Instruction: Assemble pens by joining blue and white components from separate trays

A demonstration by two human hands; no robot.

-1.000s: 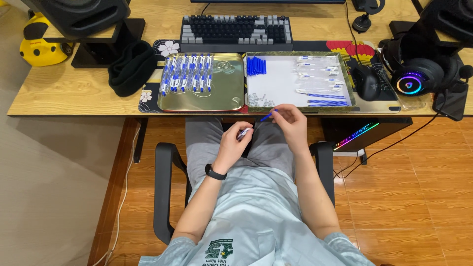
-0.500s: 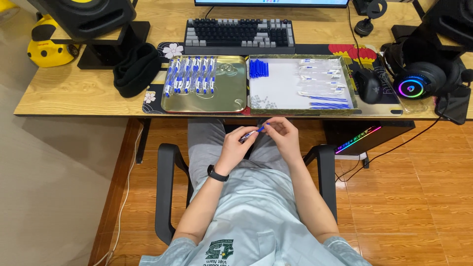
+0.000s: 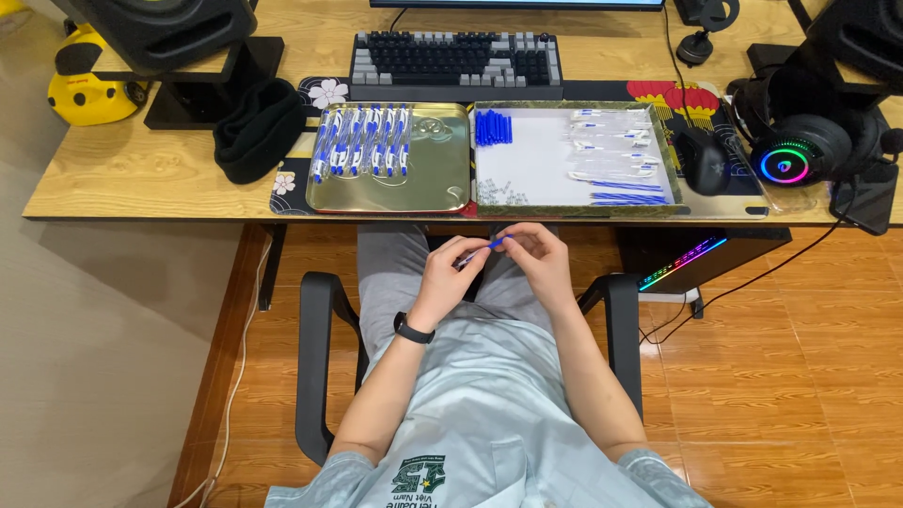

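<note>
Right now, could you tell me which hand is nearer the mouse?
Right. The right hand is below-left of the mouse; the left hand sits farther left.

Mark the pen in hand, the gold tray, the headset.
pen (image 3: 482, 249), head view, blue middle section between the hands
gold tray (image 3: 428, 179), head view, bare right part
headset (image 3: 788, 160), head view, lit earcup

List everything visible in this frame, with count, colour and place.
pen: one, blue, between both hands
finished pens: a row, blue-white, gold tray
blue caps: a pile, white tray
clear barrels: several, white tray
refills: several, blue, white tray
keyboard: one, black-grey, desk back
mouse: one, black, right of the trays
headset: one, black, desk right
beanie: one, black, desk left
left hand: holds pen
right hand: holds pen
</note>
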